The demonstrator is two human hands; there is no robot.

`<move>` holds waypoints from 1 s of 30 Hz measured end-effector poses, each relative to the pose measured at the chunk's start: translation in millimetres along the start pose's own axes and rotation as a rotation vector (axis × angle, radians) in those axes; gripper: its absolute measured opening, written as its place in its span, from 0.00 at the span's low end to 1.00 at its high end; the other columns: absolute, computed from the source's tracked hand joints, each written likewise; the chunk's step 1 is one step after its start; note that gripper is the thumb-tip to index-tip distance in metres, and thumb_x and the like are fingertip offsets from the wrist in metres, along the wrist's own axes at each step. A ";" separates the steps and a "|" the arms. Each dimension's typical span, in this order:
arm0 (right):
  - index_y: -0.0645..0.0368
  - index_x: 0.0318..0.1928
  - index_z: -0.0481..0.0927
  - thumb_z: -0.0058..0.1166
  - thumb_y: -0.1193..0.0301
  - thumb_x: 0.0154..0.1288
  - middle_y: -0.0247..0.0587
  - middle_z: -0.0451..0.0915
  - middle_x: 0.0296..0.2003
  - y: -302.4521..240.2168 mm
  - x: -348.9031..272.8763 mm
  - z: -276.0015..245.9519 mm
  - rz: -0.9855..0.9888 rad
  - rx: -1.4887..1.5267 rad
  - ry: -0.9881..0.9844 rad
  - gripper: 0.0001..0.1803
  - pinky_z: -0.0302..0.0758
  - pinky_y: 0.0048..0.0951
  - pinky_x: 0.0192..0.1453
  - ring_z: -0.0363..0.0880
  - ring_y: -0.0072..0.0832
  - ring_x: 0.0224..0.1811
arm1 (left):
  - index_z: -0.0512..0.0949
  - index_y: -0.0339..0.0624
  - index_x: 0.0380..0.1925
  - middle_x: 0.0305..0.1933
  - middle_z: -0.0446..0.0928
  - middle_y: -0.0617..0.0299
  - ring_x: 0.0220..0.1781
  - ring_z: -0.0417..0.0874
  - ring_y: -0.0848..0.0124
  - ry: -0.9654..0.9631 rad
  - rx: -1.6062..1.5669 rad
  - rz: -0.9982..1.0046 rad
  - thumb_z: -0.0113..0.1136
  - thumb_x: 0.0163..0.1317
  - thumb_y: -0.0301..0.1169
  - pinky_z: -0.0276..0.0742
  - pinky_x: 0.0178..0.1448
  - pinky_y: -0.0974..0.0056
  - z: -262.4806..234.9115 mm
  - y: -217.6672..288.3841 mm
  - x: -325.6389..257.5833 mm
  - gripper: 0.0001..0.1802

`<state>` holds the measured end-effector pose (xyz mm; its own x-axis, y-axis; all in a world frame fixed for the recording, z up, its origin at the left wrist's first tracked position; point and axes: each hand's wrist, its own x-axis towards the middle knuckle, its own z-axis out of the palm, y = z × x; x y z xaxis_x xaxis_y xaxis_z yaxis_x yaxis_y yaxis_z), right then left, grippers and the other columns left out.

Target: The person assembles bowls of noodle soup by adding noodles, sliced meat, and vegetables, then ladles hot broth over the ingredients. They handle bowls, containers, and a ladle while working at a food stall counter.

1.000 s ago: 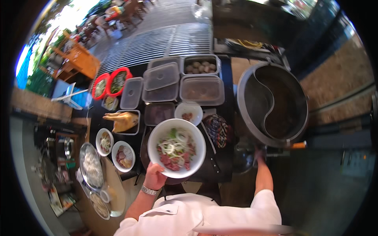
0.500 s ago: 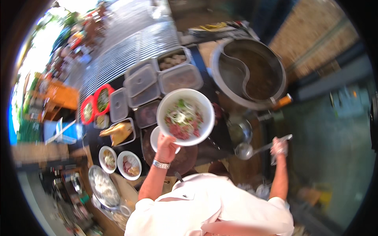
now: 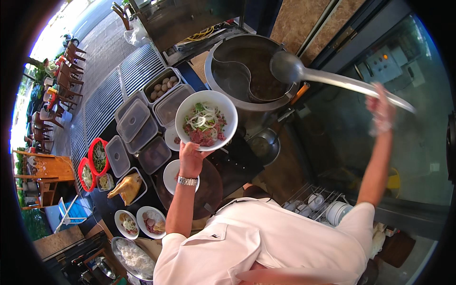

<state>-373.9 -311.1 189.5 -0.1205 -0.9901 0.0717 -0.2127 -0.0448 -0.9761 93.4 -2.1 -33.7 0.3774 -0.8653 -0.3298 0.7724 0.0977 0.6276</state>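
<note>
- Left hand (image 3: 191, 159) is cupping the white bowl (image 3: 206, 119) from underneath; it's probably heavy-ish, breakable.
- Right hand (image 3: 380, 110) is gripping the long ladle (image 3: 289, 68) by its far-right handle end, so it's likely tippy.

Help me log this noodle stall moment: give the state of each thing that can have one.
White bowl: filled with toppings, held up by left hand.
Ladle: raised over the pot, gripped by right hand.
Pot: uncovered, holding dark broth.
Clear containers: lidded.

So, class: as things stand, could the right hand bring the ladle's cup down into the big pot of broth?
Probably yes. The right hand grips the ladle, whose cup hangs over the open pot; no lid blocks it.
</note>
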 end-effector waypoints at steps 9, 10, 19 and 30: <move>0.59 0.46 0.86 0.58 0.70 0.72 0.50 0.87 0.41 129.8 72.3 234.9 -1.075 -0.639 -0.522 0.09 0.84 0.40 0.47 0.87 0.47 0.43 | 0.60 0.44 0.67 0.66 0.71 0.50 0.64 0.80 0.49 0.079 -0.012 -0.005 0.48 0.53 0.19 0.88 0.56 0.36 24.5 -29.9 27.9 0.37; 0.60 0.47 0.86 0.59 0.69 0.72 0.50 0.87 0.41 131.6 74.0 237.5 -1.010 -0.724 -0.598 0.10 0.84 0.39 0.49 0.87 0.46 0.44 | 0.60 0.44 0.67 0.66 0.71 0.50 0.64 0.80 0.49 0.070 -0.010 -0.005 0.48 0.53 0.19 0.88 0.56 0.36 26.2 -29.8 28.5 0.37; 0.62 0.47 0.86 0.56 0.65 0.75 0.45 0.89 0.43 99.3 111.6 230.4 -1.111 -0.921 -0.699 0.13 0.84 0.30 0.52 0.88 0.38 0.47 | 0.62 0.43 0.64 0.63 0.73 0.50 0.61 0.82 0.50 0.086 0.003 0.033 0.47 0.55 0.19 0.89 0.55 0.38 34.9 -31.2 67.5 0.33; 0.60 0.36 0.84 0.55 0.51 0.72 0.43 0.87 0.30 126.7 156.1 299.4 -0.091 -0.573 -0.276 0.23 0.84 0.32 0.36 0.87 0.33 0.30 | 0.62 0.43 0.66 0.66 0.72 0.50 0.63 0.81 0.50 0.074 0.052 0.001 0.49 0.57 0.19 0.89 0.56 0.40 46.0 -36.9 108.8 0.34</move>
<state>-129.3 -511.1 15.6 0.1599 -0.9870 0.0187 -0.7043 -0.1274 -0.6984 82.4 -122.4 -60.4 0.4164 -0.8264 -0.3791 0.7449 0.0710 0.6634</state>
